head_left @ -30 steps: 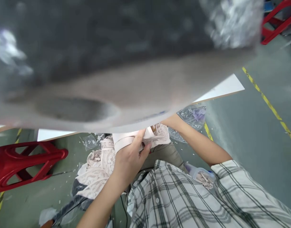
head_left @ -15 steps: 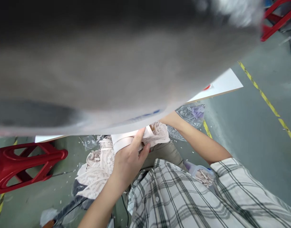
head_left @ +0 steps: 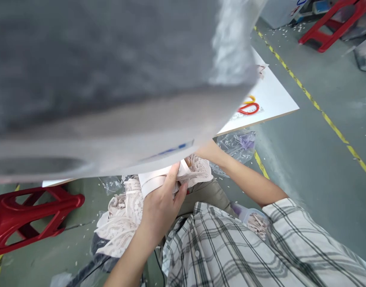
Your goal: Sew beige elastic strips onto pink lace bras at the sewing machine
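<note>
My left hand (head_left: 160, 203) is closed on a pale pink lace garment (head_left: 201, 169), with the thumb and forefinger pinching it by a smooth, folded band (head_left: 153, 181). My right hand (head_left: 207, 150) reaches in from the right toward the far side of this garment. Only its wrist end shows; the fingers are hidden behind a large, blurred grey-white shape (head_left: 126, 115) that fills the upper view. More pale lace (head_left: 123, 219) hangs in a bunch to the left of my left hand.
Red-and-yellow-handled scissors (head_left: 248, 107) lie on a white tabletop (head_left: 278, 95). Red stools (head_left: 27, 215) stand at left and upper right. Clear plastic bags (head_left: 237, 145) lie beyond my right forearm. A container of pale scraps (head_left: 256, 223) is by my right side.
The blurred shape has shifted left in view, uncovering more of the tabletop and the scissors' handles. Both hands stay nearly in place, the left one still pinching the lace garment.
</note>
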`<move>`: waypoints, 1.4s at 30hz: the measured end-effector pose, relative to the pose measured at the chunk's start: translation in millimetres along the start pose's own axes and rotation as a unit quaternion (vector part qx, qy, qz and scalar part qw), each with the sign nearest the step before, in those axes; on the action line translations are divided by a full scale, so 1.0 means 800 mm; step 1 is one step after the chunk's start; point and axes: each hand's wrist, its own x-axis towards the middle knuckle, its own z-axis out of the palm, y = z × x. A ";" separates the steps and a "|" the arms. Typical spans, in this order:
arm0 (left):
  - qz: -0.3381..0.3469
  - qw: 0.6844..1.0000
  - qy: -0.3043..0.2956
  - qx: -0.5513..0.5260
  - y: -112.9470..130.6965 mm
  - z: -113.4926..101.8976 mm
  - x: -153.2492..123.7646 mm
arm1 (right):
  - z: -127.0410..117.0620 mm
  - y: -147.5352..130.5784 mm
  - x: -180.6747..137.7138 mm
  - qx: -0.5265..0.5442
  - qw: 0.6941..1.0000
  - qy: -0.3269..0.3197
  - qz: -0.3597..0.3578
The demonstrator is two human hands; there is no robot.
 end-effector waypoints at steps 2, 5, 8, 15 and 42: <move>0.001 1.000 0.000 0.002 0.003 -0.001 -0.001 | 0.000 0.000 -0.002 0.015 1.000 0.010 -0.004; 0.014 1.000 0.012 0.001 0.008 -0.002 -0.002 | 0.001 0.000 -0.007 0.030 0.999 0.033 -0.015; 0.024 1.000 0.019 0.001 0.012 -0.002 -0.002 | 0.003 0.002 -0.014 0.048 0.997 0.060 -0.020; 0.000 1.000 0.010 0.002 0.016 -0.003 -0.006 | 0.005 0.014 -0.036 0.128 0.985 0.112 -0.004; -0.096 0.994 0.034 0.028 0.026 0.002 -0.005 | -0.010 0.033 -0.070 0.134 0.983 0.107 0.063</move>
